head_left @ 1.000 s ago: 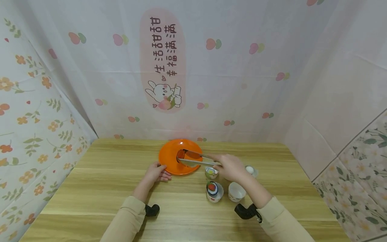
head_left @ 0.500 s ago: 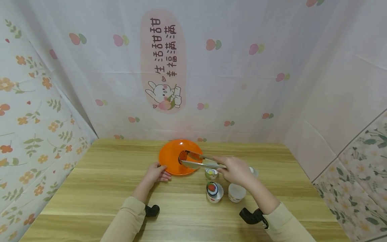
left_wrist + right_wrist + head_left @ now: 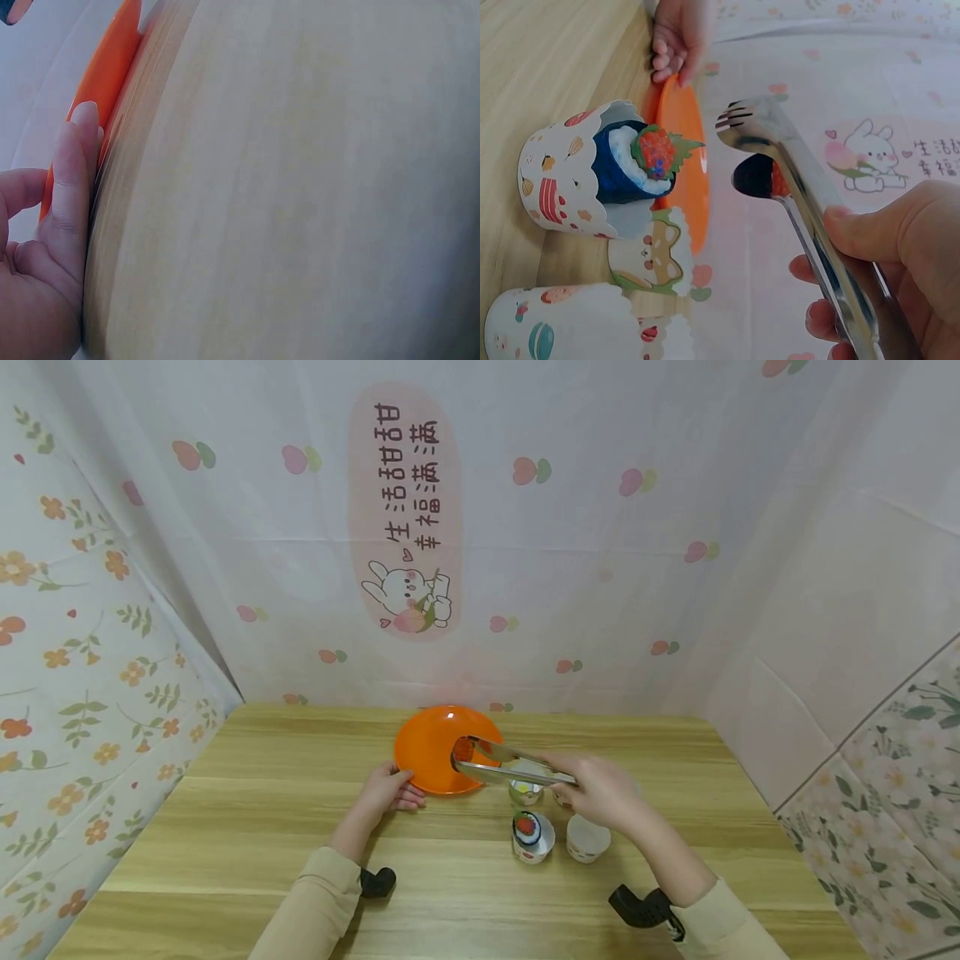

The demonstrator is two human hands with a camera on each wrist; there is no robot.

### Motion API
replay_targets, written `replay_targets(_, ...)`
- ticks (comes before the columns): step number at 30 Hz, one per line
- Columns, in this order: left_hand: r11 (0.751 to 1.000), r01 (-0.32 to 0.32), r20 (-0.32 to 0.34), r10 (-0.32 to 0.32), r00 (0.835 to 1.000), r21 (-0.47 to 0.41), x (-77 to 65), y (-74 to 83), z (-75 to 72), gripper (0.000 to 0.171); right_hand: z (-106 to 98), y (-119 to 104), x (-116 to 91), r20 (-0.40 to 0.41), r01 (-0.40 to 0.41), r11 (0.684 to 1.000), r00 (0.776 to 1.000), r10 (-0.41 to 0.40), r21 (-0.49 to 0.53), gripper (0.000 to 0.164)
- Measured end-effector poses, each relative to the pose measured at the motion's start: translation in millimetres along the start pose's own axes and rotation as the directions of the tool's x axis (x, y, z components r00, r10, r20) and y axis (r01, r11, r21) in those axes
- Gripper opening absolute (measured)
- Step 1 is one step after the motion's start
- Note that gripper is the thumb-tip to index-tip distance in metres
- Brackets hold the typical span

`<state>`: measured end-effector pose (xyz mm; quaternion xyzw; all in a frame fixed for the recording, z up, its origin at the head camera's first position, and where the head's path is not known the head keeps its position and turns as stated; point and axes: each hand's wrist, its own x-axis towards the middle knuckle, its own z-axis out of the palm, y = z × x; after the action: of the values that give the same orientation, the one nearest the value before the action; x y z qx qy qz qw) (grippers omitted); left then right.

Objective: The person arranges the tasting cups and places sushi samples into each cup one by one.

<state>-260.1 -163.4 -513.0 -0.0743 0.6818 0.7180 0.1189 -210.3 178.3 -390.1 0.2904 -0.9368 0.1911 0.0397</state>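
My left hand (image 3: pixel 388 789) pinches the near-left rim of an orange plate (image 3: pixel 416 747), its thumb on top and its fingers underneath. My right hand (image 3: pixel 603 789) grips metal tongs (image 3: pixel 802 161). Between the tongs' tips is a sushi piece (image 3: pixel 462 750) with a dark wrap and orange-red topping, seen over the plate's right half in the head view. In the right wrist view, the tongs' fork-shaped tip partly covers that sushi piece (image 3: pixel 751 177). Whether it touches the plate I cannot tell.
Below my right hand, a patterned paper cup (image 3: pixel 532 853) holds another sushi roll (image 3: pixel 527 828). Beside it stands a white-lined paper cup (image 3: pixel 587 843). Behind is a cup (image 3: pixel 525 792) with something yellow inside; my right hand partly hides one more. A printed curtain (image 3: pixel 600 568) rises behind the wooden table (image 3: pixel 300 827).
My right hand has moved right and slightly nearer to me, bringing the tongs and sushi piece from the plate's middle toward its right side. The left hand and plate stay put.
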Motion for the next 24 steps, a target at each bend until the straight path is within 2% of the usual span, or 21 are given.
replay_targets(17,1.0,-0.001,0.006,0.001,1.0,0.001,-0.1,-0.7,-0.8,0.022,-11,11,-25,-0.047,0.034,0.999,0.998,-0.033,0.009,0.05)
replay_targets(24,1.0,-0.01,0.004,0.01,1.0,0.006,0.1,-0.8,0.0,0.022,-19,14,-36,-0.028,-0.002,1.0,1.0,0.002,0.009,0.05)
